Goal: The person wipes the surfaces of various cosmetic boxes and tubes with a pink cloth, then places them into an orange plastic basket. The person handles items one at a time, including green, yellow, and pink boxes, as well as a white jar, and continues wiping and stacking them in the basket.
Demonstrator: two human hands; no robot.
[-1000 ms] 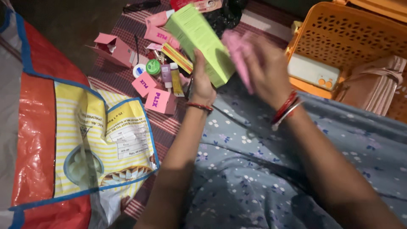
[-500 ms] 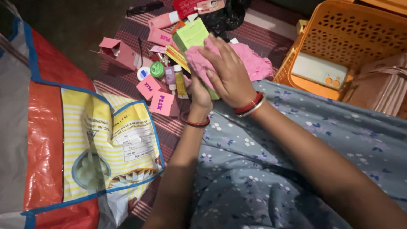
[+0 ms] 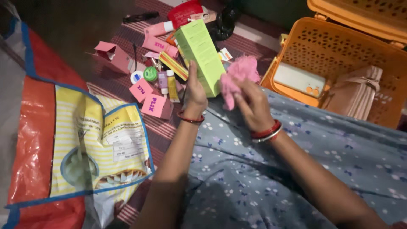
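Beside the orange basket (image 3: 339, 55), the right hand (image 3: 253, 108) lifts its bunched pink cloth (image 3: 237, 76) off the green box (image 3: 200, 55), now bared in the left hand (image 3: 194, 94)'s grip.

The left hand (image 3: 196, 94) holds a tall green box (image 3: 200, 56) upright by its lower end, tilted a little to the left. Just right of it, the right hand (image 3: 252, 108) grips a bunched pink cloth (image 3: 237, 76) beside the box. Beyond the hands, small pink boxes (image 3: 149, 98), tubes (image 3: 168, 82) and a green-lidded jar (image 3: 150, 74) lie scattered on a striped mat (image 3: 127, 87). An orange basket (image 3: 339, 51) stands far right; a printed plastic sack (image 3: 80, 140) lies left.
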